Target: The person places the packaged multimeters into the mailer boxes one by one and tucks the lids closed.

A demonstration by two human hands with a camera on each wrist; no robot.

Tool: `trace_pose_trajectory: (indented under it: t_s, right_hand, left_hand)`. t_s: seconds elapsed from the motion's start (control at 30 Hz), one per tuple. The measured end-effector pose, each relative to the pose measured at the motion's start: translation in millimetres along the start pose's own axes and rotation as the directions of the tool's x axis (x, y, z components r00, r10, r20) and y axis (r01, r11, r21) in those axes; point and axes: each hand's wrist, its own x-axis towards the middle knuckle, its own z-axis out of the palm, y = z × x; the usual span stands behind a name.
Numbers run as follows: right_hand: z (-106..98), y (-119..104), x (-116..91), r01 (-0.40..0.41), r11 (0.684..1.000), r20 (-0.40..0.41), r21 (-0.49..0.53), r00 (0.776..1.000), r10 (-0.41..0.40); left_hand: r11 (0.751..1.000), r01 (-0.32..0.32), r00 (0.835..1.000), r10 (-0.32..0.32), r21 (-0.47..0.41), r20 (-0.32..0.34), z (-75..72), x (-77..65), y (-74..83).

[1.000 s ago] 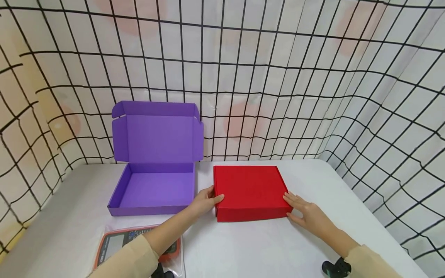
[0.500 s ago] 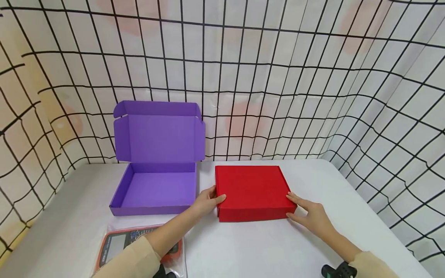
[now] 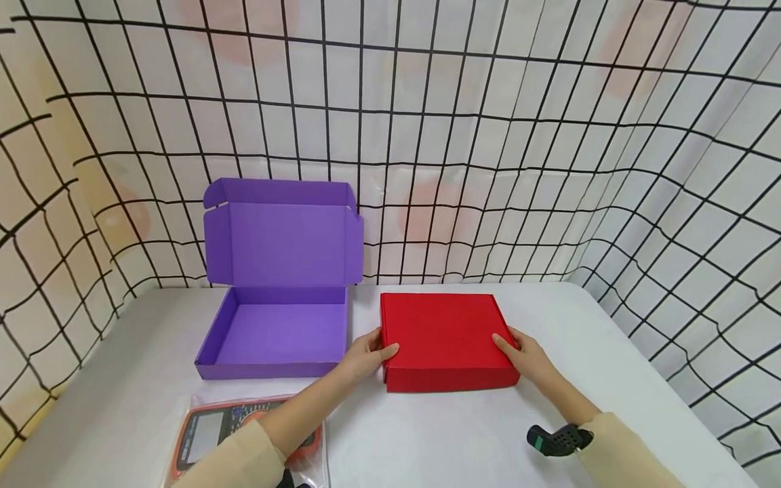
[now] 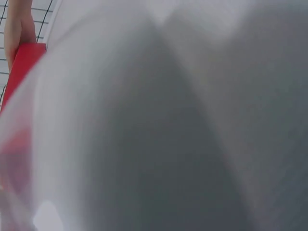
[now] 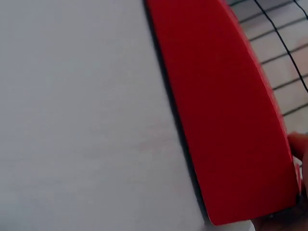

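A closed red cardboard box [image 3: 445,332] lies on the table between my hands. My left hand [image 3: 364,357] grips its left side, thumb on top near the edge and fingers against the side wall. On the opposite side my right hand [image 3: 527,357] holds the box with the thumb over the top, its other fingers partly hidden behind the side. The right wrist view shows the red box's front wall [image 5: 226,110] close up, with part of the right hand [image 5: 299,147] at its edge. The left wrist view is mostly blurred; the red box [image 4: 25,65] shows at its left.
An open purple cardboard box [image 3: 271,371] stands to the left, its lid upright at the back. Nearer me lies an orange and dark multimeter [image 3: 204,434] in a clear plastic bag, partly covered by the left forearm. Black wire mesh [image 3: 451,110] bounds the white table [image 3: 439,440].
My right hand has shifted up along the red box's right side, and its thumb has come onto the top. The left hand keeps its hold. The box looks nearly unmoved.
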Motion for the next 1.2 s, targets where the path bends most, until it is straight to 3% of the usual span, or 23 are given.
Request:
trace_pose_trajectory:
  t_s: [0.23,0.37,0.47,0.53,0.57,0.63,0.7,0.77,0.8,0.83,0.87,0.9,0.93,0.97,1.1,1.17,1.2]
  right_hand:
    - [-0.6,1.2,7.3,-0.019,0.998,0.009,0.068,1.0,0.019]
    - [-1.2,-1.4,9.0,-0.021,0.995,0.016,0.094,1.0,0.02]
    - [-1.2,-0.9,8.9,-0.03,0.994,0.015,0.104,0.999,0.029]
    - [-1.0,0.5,8.7,-0.04,0.994,0.012,0.098,0.999,0.039]
    - [-0.9,1.4,8.6,-0.044,0.995,0.01,0.094,0.999,0.044]
    - [-0.9,2.8,8.8,-0.05,0.995,0.005,0.085,0.999,0.049]
    - [-1.1,3.1,9.2,-0.052,0.996,0.0,0.078,0.999,0.052]
    - [-0.7,4.3,8.9,-0.05,0.996,-0.002,0.08,0.999,0.051]
    - [-0.8,4.3,8.6,-0.05,0.996,-0.001,0.079,0.999,0.05]
    - [-1.0,4.2,8.6,-0.046,0.996,-0.001,0.076,0.999,0.047]
    - [-1.3,3.8,8.5,-0.041,0.997,0.0,0.072,0.999,0.041]
    - [-1.7,3.3,8.5,-0.037,0.997,-0.001,0.067,0.999,0.038]
    - [-2.1,2.9,8.3,-0.034,0.997,0.003,0.065,0.999,0.034]
    - [-2.6,2.7,8.6,-0.033,0.998,0.003,0.062,0.999,0.033]
    - [-4.3,2.6,10.4,-0.038,0.997,0.012,0.065,0.999,0.037]
    - [-5.2,3.9,11.0,-0.049,0.996,0.018,0.074,0.999,0.048]
    - [-5.6,4.5,11.1,-0.057,0.995,0.02,0.078,0.998,0.055]
  left_hand:
    - [1.0,-0.002,1.0,0.002,-0.028,-0.019,2.8,-1.2,-0.3]
    - [0.999,0.041,0.998,-0.043,-0.032,-0.046,3.5,-2.2,4.5]
    - [0.988,0.069,0.997,-0.061,0.141,-0.056,5.5,-3.1,13.0]
    - [0.934,0.045,0.998,-0.025,0.355,-0.059,8.4,-4.7,19.3]
    - [0.878,0.02,0.998,0.008,0.479,-0.056,10.0,-5.7,22.1]
    - [0.717,-0.041,0.995,0.093,0.696,-0.037,13.1,-7.6,26.3]
    - [0.52,-0.116,0.981,0.193,0.846,0.015,12.9,-9.8,29.4]
    - [0.312,-0.185,0.958,0.267,0.932,0.101,9.5,-10.4,30.8]
    - [0.219,-0.219,0.945,0.292,0.951,0.151,6.4,-10.7,32.0]
    - [0.141,-0.253,0.932,0.3,0.957,0.202,2.7,-10.9,33.5]
    - [0.08,-0.287,0.919,0.303,0.954,0.251,-1.5,-10.3,34.8]
    - [0.044,-0.322,0.908,0.297,0.946,0.295,-5.8,-9.7,36.3]
    - [0.033,-0.356,0.901,0.279,0.934,0.333,-10.1,-9.1,38.3]
    - [0.046,-0.387,0.897,0.251,0.921,0.365,-14.1,-8.3,40.5]
    - [0.162,-0.442,0.896,0.133,0.882,0.424,-24.6,-4.3,50.7]
    - [0.176,-0.45,0.893,0.091,0.875,0.441,-25.8,-2.2,54.3]
    - [0.166,-0.457,0.889,0.082,0.874,0.45,-25.8,-1.3,55.7]
